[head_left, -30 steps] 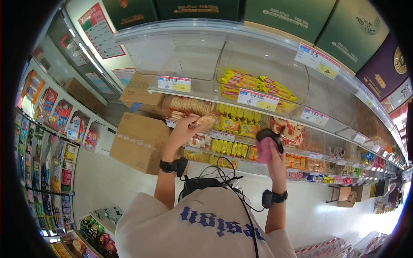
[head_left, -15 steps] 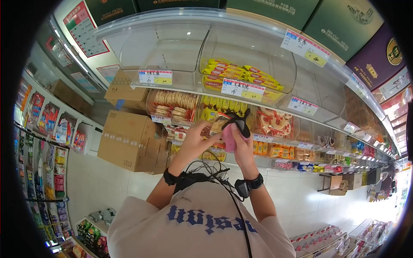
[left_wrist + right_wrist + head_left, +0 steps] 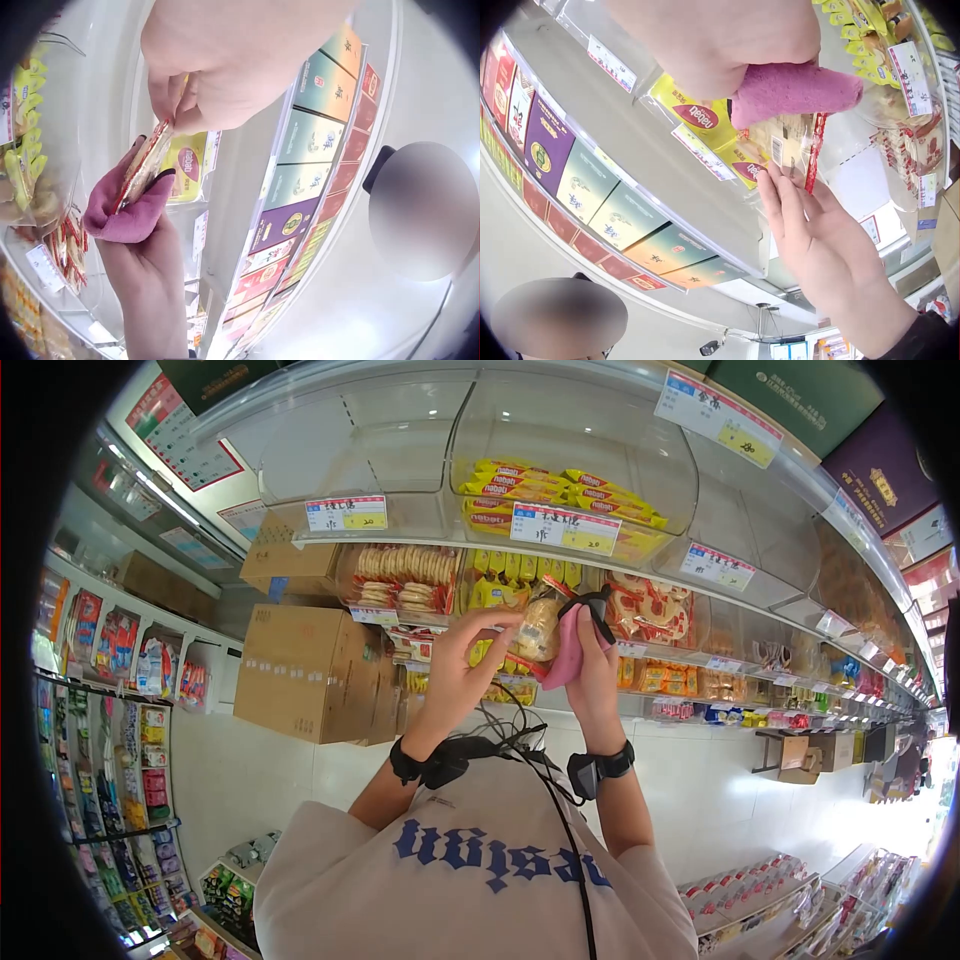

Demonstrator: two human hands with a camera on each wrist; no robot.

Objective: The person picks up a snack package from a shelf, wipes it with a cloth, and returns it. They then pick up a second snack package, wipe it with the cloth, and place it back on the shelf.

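Observation:
My left hand (image 3: 465, 670) pinches the edge of a clear packet (image 3: 540, 628) with red trim and round pale biscuits inside. On the other side, my right hand (image 3: 595, 685) grips a pink cloth (image 3: 567, 650) with a black piece (image 3: 598, 612) beside it. The left wrist view shows the cloth (image 3: 127, 214) folded around the lower part of the packet (image 3: 142, 166), while left fingertips hold its upper end. In the right wrist view the cloth (image 3: 795, 94) lies against the packet (image 3: 784, 146), whose barcode shows; the left fingers touch its lower edge.
Clear shelf bins hold yellow wafer packs (image 3: 520, 490) and biscuit packets (image 3: 405, 575) just beyond the hands. Cardboard boxes (image 3: 290, 675) stand at the left. Price labels (image 3: 565, 527) line the shelf edges, and black cables (image 3: 515, 740) hang near the chest.
The right hand has come left with the cloth and met the packet. The left hand has moved right, and the packet now stands more upright between both hands.

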